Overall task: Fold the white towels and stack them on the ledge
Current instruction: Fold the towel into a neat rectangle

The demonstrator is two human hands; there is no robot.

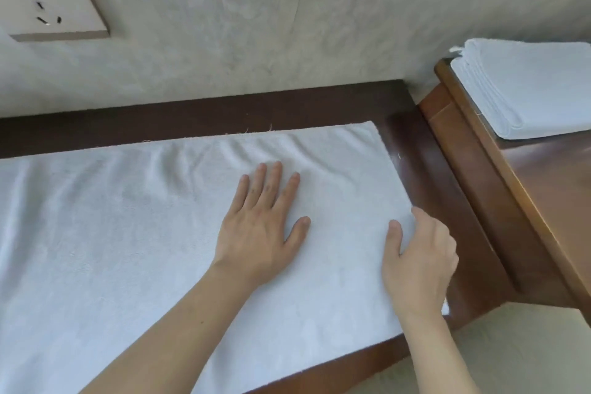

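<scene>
A white towel [128, 217] lies spread flat over a dark wooden surface [425, 176] and runs off the left edge of the view. My left hand [262, 227] presses flat on the towel with its fingers apart. My right hand [419, 259] is at the towel's right edge, thumb on top and fingers curled around that edge. A stack of folded white towels [524, 86] sits on the raised wooden ledge [479, 144] at the upper right.
A rough grey wall [256, 25] rises just behind the wooden surface, with a wall socket plate [48, 0] at the upper left. Pale floor [511, 355] shows at the lower right, beyond the surface's front edge.
</scene>
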